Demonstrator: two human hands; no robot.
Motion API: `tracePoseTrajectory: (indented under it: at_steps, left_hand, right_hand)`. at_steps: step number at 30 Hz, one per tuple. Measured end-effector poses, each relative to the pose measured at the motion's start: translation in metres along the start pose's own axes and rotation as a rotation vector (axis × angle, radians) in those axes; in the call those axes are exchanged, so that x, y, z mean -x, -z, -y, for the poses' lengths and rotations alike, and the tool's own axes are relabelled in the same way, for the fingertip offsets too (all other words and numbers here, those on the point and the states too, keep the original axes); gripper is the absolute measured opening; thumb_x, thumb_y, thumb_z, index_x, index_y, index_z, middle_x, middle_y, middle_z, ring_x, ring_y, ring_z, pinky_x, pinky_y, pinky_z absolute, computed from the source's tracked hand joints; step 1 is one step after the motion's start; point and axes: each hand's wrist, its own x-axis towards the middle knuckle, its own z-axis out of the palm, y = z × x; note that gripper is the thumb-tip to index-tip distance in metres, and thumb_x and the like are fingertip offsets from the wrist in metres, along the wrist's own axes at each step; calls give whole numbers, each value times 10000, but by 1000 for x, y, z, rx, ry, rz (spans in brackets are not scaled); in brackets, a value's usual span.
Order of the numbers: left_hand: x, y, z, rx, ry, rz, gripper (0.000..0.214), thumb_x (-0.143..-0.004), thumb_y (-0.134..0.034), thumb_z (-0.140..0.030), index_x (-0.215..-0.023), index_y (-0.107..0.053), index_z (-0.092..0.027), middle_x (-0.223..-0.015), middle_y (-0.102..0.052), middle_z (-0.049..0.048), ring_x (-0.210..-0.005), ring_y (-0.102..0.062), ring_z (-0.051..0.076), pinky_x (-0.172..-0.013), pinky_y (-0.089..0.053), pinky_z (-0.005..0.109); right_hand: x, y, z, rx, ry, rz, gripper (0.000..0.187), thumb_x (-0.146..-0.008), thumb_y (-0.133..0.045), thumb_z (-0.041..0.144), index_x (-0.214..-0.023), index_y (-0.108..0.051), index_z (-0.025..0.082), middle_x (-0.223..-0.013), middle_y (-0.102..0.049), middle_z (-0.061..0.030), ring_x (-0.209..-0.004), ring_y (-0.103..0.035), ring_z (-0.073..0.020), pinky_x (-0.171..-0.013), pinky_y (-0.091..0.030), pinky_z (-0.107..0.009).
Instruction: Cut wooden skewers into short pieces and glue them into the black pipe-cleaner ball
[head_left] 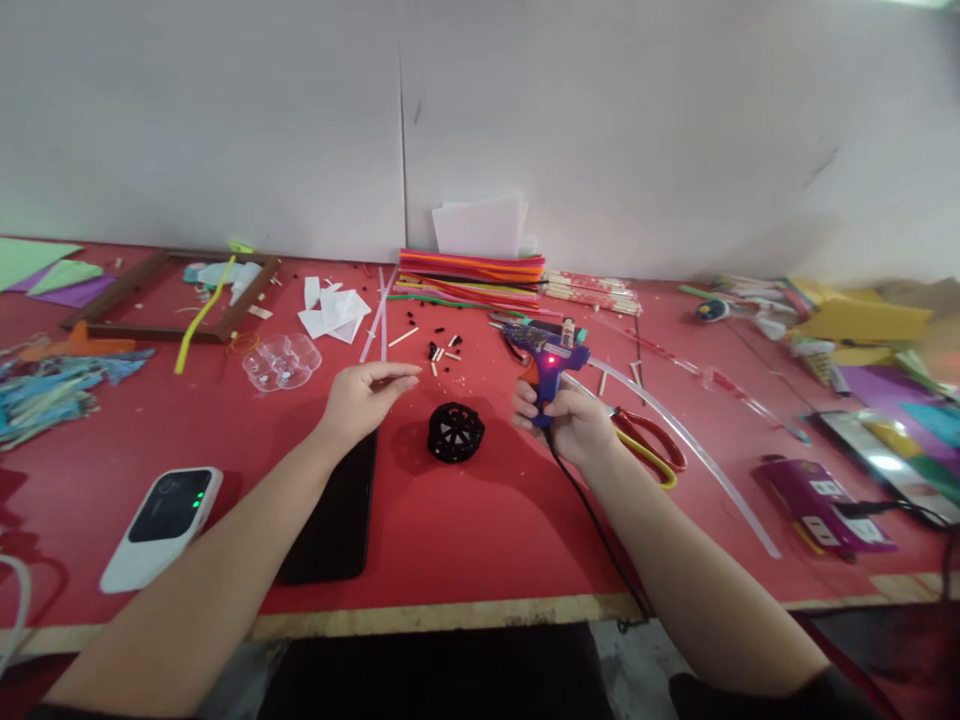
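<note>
My right hand (574,415) is wrapped around the handle of a blue hot glue gun (551,362) with a lit red light; its nozzle points left and its cord runs down to the table edge. My left hand (364,400) hovers above a black phone (337,520), thumb and fingertips pressed together in a pinch. Whatever may be between those fingertips is too small to make out. Between the two hands sits a small round black openwork piece (455,433) with spokes. Tiny black bits and short pale sticks (439,355) are scattered just behind it.
Red-and-yellow-handled pliers (652,445) and a clear glue stick (697,460) lie right of my right hand. Colored pipe cleaners (469,280) are stacked by the wall. A white device (161,525), a clear plastic tray (281,362) and a wooden frame (150,330) occupy the left; a purple power socket (825,505) is right.
</note>
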Motion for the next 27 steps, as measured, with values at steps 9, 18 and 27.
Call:
tracePoseTrajectory:
  at_steps: [9,18,27]
  left_hand:
    - [3,1,3,-109,-71,22,297,-962,-458,-353,-1096,-686,-217,-701,-666,18,-679,-665,184,-649,-532,295]
    - [14,0,-7,-199,-218,117,269,-983,-437,-331,-1133,-649,-259,-848,-709,29,-760,-661,201,-731,-512,314]
    - [13,1,-10,-252,-350,148,348,-1007,-351,-286,-1183,-645,-226,-916,-636,67,-825,-611,210,-824,-500,342]
  right_hand:
    - [-3,7,-5,195,51,40,373,-549,-480,198,-918,-505,242,-741,-489,21,-602,-437,-137,-570,-422,-312]
    - [8,33,19,782,123,18,329,-722,-540,246,-1047,-564,203,-790,-570,17,-692,-510,-147,-640,-400,-280]
    - [40,91,71,1514,126,131,430,-609,-534,86,-999,-663,212,-817,-664,-30,-762,-584,-217,-743,-385,-329]
